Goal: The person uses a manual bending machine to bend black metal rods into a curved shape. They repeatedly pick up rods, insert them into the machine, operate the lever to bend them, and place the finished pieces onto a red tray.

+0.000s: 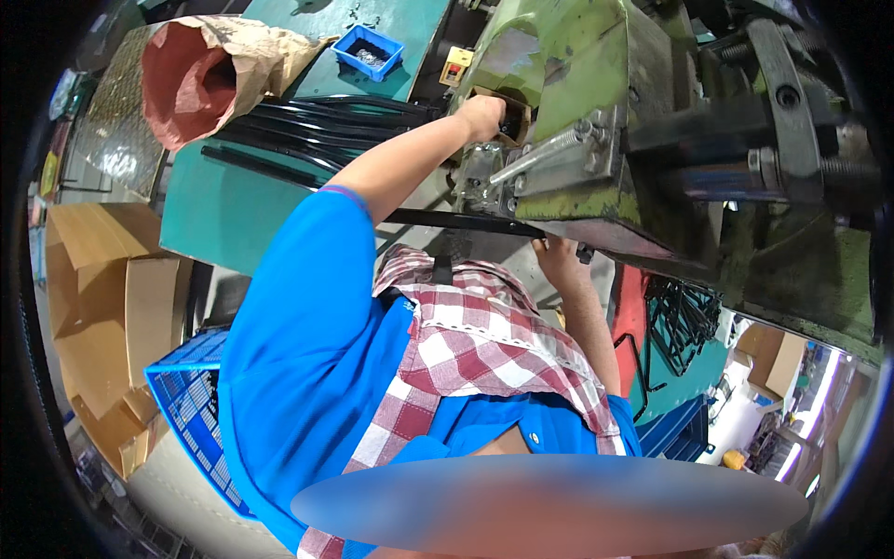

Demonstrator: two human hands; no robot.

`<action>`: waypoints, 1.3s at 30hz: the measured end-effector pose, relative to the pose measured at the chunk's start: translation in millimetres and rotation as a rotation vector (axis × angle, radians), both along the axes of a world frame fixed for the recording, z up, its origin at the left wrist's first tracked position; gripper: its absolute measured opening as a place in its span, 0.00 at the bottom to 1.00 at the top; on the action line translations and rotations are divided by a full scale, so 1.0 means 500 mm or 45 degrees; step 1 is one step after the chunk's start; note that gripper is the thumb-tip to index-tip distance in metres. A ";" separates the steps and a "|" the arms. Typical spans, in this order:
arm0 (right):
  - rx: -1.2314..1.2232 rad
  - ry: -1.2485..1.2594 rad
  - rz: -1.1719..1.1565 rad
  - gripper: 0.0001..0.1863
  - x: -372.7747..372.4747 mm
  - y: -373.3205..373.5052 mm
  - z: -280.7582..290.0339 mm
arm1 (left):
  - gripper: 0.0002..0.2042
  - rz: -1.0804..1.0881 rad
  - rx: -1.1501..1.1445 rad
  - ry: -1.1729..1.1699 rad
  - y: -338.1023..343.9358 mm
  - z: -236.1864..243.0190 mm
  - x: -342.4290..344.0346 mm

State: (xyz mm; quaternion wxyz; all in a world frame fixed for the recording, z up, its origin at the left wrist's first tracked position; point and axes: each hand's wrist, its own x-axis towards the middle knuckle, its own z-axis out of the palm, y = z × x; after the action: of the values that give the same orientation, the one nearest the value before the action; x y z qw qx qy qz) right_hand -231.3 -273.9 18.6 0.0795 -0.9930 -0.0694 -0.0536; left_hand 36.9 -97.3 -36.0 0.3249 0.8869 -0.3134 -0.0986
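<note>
My left hand (pixel 480 118) reaches into a small open cardboard box (pixel 518 123) of dark parts on the green machine (pixel 559 47); its fingers are curled, and what they hold is hidden. My right hand (pixel 559 262) grips a long black bar (pixel 447 220) near its right end, below the machine's overhanging body. The bar runs level beneath a metal fixture (pixel 480 180) with a silver rod handle (pixel 545 154).
A green table (pixel 205 205) bears black strips (pixel 298 121), a paper sack (pixel 205 74) and a blue bin (pixel 368 52). At left are cardboard (pixel 102 307) and a blue crate (pixel 186 410); at right, bent black rods (pixel 680 326) and a switch box (pixel 456 65) at top center.
</note>
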 end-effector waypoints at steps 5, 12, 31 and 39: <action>0.002 0.224 -0.070 0.19 0.027 0.004 -0.019 | 0.09 -0.345 -0.293 0.590 0.081 0.080 -0.120; 0.270 0.282 -0.036 0.18 0.030 -0.009 -0.043 | 0.16 -0.349 -0.217 0.653 0.104 0.069 -0.173; 0.332 -0.032 0.287 0.23 0.120 0.071 -0.011 | 0.16 -0.108 -0.195 0.651 0.165 0.082 -0.205; 0.415 0.249 0.066 0.21 0.155 0.092 -0.025 | 0.19 -0.313 0.234 0.490 0.134 0.114 -0.199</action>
State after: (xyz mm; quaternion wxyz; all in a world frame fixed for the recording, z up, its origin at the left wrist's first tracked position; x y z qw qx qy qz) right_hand -153.9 -228.0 6.0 0.2469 -0.9653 -0.0774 0.0347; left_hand -62.6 -30.3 20.9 0.2821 0.8327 -0.3410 -0.3327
